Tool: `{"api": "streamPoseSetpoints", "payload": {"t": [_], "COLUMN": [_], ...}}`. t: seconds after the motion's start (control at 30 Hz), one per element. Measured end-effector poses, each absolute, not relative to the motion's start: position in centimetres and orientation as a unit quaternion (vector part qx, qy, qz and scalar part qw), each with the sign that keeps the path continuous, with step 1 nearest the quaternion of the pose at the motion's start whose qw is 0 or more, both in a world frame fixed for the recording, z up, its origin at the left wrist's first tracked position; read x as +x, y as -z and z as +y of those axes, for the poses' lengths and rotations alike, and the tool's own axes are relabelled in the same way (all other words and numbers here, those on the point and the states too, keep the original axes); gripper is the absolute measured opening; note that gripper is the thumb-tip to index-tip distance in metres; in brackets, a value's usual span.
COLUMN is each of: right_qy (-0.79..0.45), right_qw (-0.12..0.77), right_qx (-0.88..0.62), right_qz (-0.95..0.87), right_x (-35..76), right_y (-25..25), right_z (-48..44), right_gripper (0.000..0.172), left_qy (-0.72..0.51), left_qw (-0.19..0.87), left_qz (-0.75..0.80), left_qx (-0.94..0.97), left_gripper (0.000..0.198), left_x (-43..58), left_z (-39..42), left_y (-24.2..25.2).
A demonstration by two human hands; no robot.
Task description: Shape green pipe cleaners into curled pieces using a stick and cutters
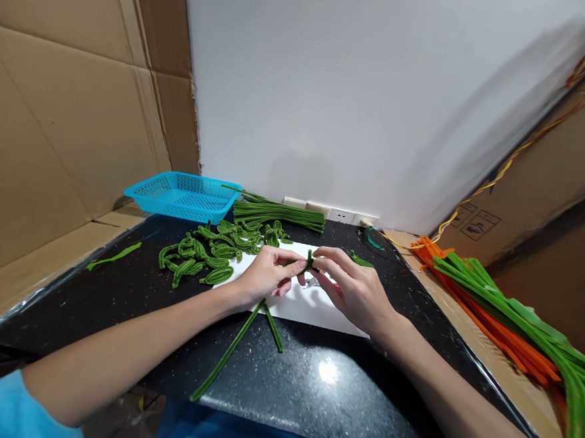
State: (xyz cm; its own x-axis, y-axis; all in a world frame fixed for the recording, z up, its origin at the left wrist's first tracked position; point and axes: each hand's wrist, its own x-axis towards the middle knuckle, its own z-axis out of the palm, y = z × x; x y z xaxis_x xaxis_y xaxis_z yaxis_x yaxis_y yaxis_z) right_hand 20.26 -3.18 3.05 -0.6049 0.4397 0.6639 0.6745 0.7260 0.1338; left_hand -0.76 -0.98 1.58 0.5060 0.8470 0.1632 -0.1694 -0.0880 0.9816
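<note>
Both hands meet over a white sheet [311, 304] on a black speckled counter [311, 380]. My left hand [268, 274] pinches a short bent green pipe cleaner [309, 261] between thumb and fingers. My right hand [355, 287] grips the same piece from the other side, fingers curled. A long green pipe cleaner [228, 351] and a shorter one [273, 326] lie on the counter below my left wrist. A heap of folded green pipe cleaner pieces [210, 253] lies left of the hands.
A blue plastic basket [184, 195] stands at the back left. A bundle of straight green pipe cleaners [277, 212] lies by the wall. Orange and green pipe cleaners [511, 314] are piled on cardboard at the right. Cardboard walls stand on both sides.
</note>
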Motion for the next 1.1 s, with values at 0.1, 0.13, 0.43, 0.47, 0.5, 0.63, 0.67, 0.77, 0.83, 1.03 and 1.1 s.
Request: {"api": "streamPoseSetpoints", "payload": {"t": [0.1, 0.13, 0.43, 0.47, 0.5, 0.63, 0.67, 0.77, 0.83, 1.03, 1.1], "right_qy": [0.192, 0.194, 0.155, 0.144, 0.134, 0.086, 0.067, 0.013, -0.027, -0.092, -0.022], "right_qw": [0.310, 0.311, 0.323, 0.329, 0.334, 0.353, 0.363, 0.396, 0.418, 0.441, 0.422], "right_qx": [-0.309, -0.305, -0.297, -0.303, -0.307, -0.316, -0.318, -0.330, -0.343, -0.373, -0.354], "right_qz": [-0.878, -0.879, -0.885, -0.883, -0.881, -0.876, -0.873, -0.857, -0.840, -0.811, -0.834], "right_x": [20.3, 20.4, 20.5, 20.5, 20.5, 20.4, 20.4, 20.1, 19.8, 19.5, 19.7], "right_y": [-3.1, -3.1, -3.1, -3.2, -3.2, -3.3, -3.3, -2.9, -2.7, -2.5, -2.5], "right_z": [-3.2, -3.2, -3.0, -3.1, -3.2, -3.3, -3.3, -3.3, -3.4, -3.5, -3.4], "right_gripper": [0.017, 0.018, 0.020, 0.021, 0.021, 0.021, 0.021, 0.019, 0.017, 0.014, 0.010], "left_qy": [-0.403, -0.401, -0.387, -0.388, -0.389, -0.389, -0.389, -0.394, -0.400, -0.412, -0.410], "left_qw": [0.626, 0.628, 0.635, 0.633, 0.632, 0.623, 0.619, 0.596, 0.564, 0.510, 0.556], "left_qz": [0.275, 0.278, 0.282, 0.278, 0.274, 0.268, 0.269, 0.274, 0.279, 0.290, 0.283], "left_qx": [0.608, 0.607, 0.607, 0.609, 0.612, 0.624, 0.627, 0.644, 0.666, 0.697, 0.666], "left_gripper": [0.034, 0.034, 0.035, 0.035, 0.034, 0.035, 0.035, 0.036, 0.036, 0.034, 0.033], "left_x": [-0.8, -0.7, -0.5, -0.5, -0.5, -0.7, -0.7, -0.8, -0.9, -1.2, -1.2], "left_z": [-1.0, -1.0, -1.4, -1.4, -1.4, -1.3, -1.3, -1.4, -1.5, -1.8, -1.6], "left_y": [-1.7, -1.7, -1.9, -1.9, -1.8, -1.6, -1.6, -1.9, -2.4, -3.3, -2.9]}}
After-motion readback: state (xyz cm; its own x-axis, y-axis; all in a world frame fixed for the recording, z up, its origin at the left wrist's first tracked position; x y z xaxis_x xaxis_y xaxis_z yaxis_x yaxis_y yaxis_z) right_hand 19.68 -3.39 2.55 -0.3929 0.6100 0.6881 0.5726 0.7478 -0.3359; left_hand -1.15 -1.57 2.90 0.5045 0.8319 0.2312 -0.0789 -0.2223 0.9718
